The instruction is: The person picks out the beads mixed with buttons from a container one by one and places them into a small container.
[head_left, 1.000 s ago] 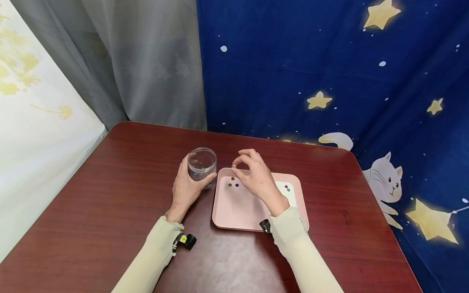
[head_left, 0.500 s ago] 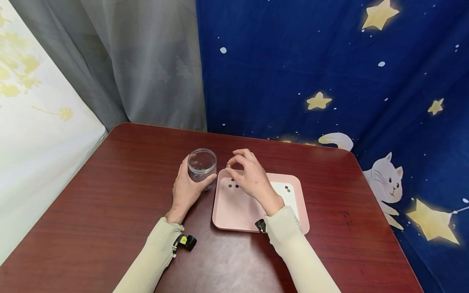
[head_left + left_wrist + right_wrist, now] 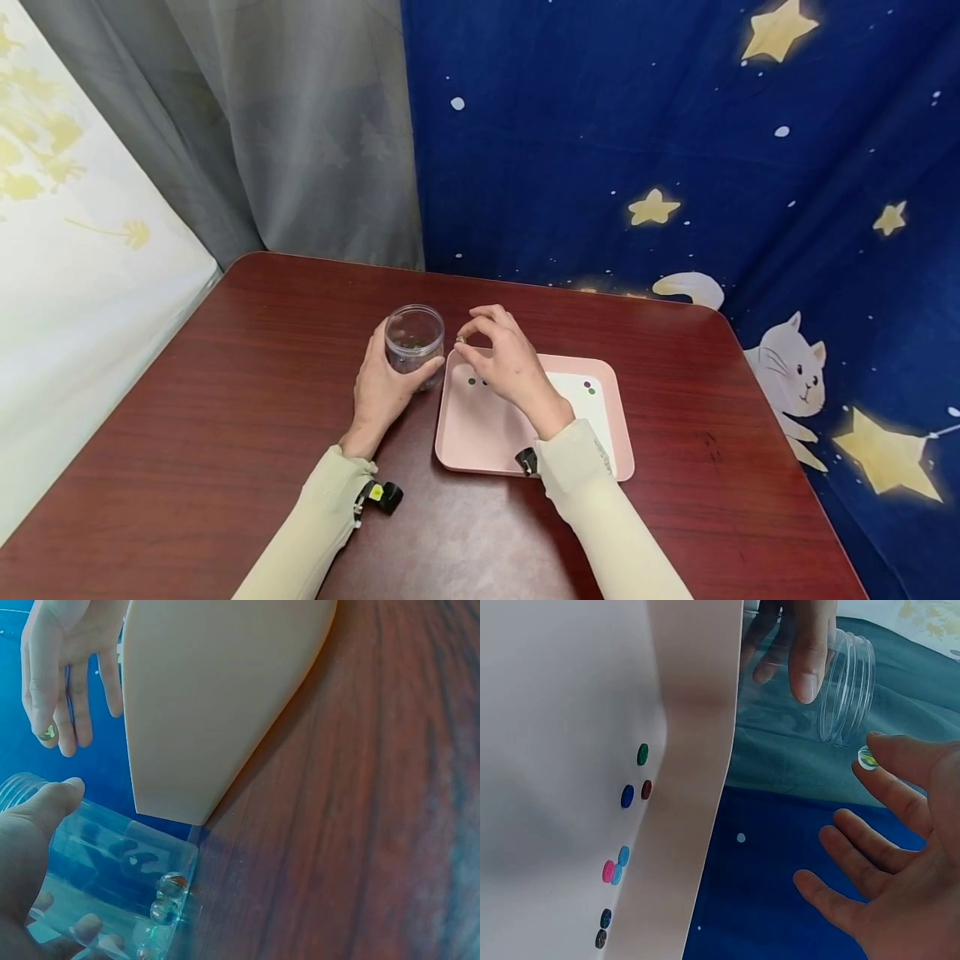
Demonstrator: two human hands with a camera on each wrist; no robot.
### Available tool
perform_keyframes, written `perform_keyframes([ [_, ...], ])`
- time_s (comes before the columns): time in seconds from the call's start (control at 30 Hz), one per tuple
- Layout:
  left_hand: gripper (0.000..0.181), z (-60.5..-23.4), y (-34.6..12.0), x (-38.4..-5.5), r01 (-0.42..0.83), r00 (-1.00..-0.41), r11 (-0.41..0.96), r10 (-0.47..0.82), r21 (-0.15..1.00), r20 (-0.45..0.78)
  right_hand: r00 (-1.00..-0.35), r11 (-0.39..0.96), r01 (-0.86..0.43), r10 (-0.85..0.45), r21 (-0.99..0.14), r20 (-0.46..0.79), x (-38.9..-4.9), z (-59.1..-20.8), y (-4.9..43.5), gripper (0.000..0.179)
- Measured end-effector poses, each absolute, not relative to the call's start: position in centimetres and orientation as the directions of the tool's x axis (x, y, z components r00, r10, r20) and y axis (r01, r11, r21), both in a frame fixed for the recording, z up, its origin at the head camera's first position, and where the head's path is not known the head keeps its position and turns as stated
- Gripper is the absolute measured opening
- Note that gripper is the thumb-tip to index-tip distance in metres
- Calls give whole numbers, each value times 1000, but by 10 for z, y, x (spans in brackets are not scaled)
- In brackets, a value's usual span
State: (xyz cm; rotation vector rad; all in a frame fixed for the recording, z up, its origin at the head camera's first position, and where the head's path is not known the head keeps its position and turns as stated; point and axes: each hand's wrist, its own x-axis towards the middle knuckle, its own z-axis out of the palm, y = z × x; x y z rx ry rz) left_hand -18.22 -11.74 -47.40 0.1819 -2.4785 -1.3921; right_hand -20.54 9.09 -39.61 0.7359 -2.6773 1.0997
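Observation:
My left hand [image 3: 380, 387] grips a clear plastic jar [image 3: 414, 350] whose lidless mouth faces up. Several glass marbles [image 3: 165, 910] lie at the jar's bottom in the left wrist view. Between thumb and index finger, my right hand [image 3: 512, 360] pinches one more marble [image 3: 867, 758], clear with a yellow-green swirl. That marble is just right of the jar's rim, apart from it and above the tray's far left corner. The right hand's other fingers are spread and hold nothing.
A pink tray [image 3: 480, 454] with a white area on its right stands beside the jar. Small round discs lie in it: green [image 3: 643, 754], blue [image 3: 627, 796], brownish red, pink [image 3: 608, 871], light blue and dark ones. Curtains hang behind the brown table [image 3: 225, 400].
My right hand has moved left with the marble, closer to the jar's rim, and now covers the red disc in the head view. The left hand and jar have stayed in place.

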Motion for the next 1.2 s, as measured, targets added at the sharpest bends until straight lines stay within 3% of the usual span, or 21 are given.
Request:
perform_keyframes([
  [1.2, 103, -473, -118, -181, 31, -952, 519, -244, 854, 183, -842, 541, -537, -396, -648, 367, -208, -397, 70, 19],
])
